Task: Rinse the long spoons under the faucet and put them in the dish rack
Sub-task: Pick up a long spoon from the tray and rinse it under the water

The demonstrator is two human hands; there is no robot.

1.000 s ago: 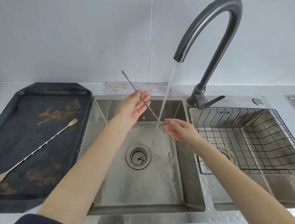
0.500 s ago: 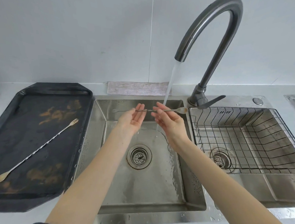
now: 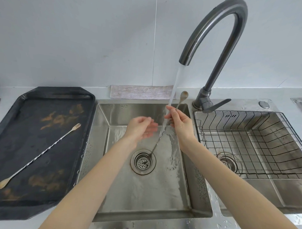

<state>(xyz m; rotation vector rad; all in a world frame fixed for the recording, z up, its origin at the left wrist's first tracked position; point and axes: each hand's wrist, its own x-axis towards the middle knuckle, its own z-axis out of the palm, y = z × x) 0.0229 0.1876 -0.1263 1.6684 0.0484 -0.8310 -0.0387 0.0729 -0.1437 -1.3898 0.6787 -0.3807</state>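
- The long spoon [image 3: 160, 133] in hand was thin and made of metal, with a twisted stem; its small bowl end pointed up near the faucet base and its forked end hung down over the drain [image 3: 143, 161].
- The right hand [image 3: 178, 122] pinched this spoon near its upper part between thumb and fingers, and the stem stood tilted inside the water stream [image 3: 173, 91].
- The left hand [image 3: 141, 128] was just beside the stem with fingers loosely spread and a little curled; it was blurred, so I cannot tell if it touched the spoon.
- The faucet [image 3: 217, 39] was dark, smooth metal in a high arch, and water ran from it into the steel sink [image 3: 143, 197], which was wet and shiny.
- The second spoon [image 3: 39, 155] lay diagonally on the black tray [image 3: 6, 125] at the left, which had brown stains; it seemed not yet rinsed.
- The wire dish rack [image 3: 259, 145] in the right basin held no spoon.
- In my judgement the task was in its early half: one spoon was under rinsing, none was placed, and the other spoon was left to do.
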